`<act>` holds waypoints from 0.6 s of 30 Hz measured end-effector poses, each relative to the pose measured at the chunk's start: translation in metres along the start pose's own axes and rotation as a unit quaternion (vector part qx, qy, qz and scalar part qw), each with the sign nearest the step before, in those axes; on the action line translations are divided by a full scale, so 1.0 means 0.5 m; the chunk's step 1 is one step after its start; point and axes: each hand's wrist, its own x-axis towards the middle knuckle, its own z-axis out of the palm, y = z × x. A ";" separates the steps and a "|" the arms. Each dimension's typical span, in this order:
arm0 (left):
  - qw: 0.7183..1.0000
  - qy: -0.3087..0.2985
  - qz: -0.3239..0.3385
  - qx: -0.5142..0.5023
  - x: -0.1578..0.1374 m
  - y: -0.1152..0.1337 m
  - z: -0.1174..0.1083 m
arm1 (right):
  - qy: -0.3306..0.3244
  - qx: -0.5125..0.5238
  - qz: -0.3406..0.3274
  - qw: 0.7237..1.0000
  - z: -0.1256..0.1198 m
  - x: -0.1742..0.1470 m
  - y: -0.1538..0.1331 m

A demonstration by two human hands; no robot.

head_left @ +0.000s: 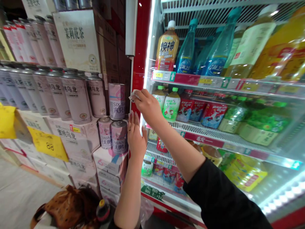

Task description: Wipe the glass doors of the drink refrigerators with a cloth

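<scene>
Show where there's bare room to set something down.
Floor: the patch left of the brown bag, below the stacked cartons. Middle cooler shelf: a narrow wire strip before the bottles. Crowded: the packed oolong cans, and beside the Six Swan cans, where the left hand is.

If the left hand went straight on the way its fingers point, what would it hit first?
Most likely the crumpled white wad pinched in the right hand, just above the left hand in the picture, beside the red fridge frame. Depth is unclear from this view.
</scene>
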 end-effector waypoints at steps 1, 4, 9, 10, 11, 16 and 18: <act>1.000 0.002 0.002 -0.003 0.000 -0.002 0.000 | -0.010 0.003 -0.008 1.000 0.005 0.002 -0.007; 1.000 0.002 -0.010 0.003 -0.001 -0.011 -0.002 | -0.030 0.007 -0.041 0.999 0.006 -0.018 -0.010; 0.999 0.005 -0.032 0.016 0.001 -0.026 -0.010 | 0.003 -0.005 -0.044 0.999 -0.008 -0.047 0.017; 0.999 0.006 -0.035 0.017 0.001 -0.028 -0.010 | 0.013 -0.004 -0.032 0.999 -0.007 -0.042 0.019; 0.999 0.006 -0.036 0.018 0.001 -0.030 -0.011 | 0.021 0.000 -0.019 1.000 -0.004 -0.033 0.018; 1.000 0.016 -0.011 0.019 -0.003 -0.033 -0.007 | 0.014 0.008 -0.011 1.000 0.022 0.019 -0.011; 1.000 0.017 -0.009 0.020 -0.004 -0.034 -0.006 | -0.001 0.000 -0.029 1.000 0.025 0.021 -0.018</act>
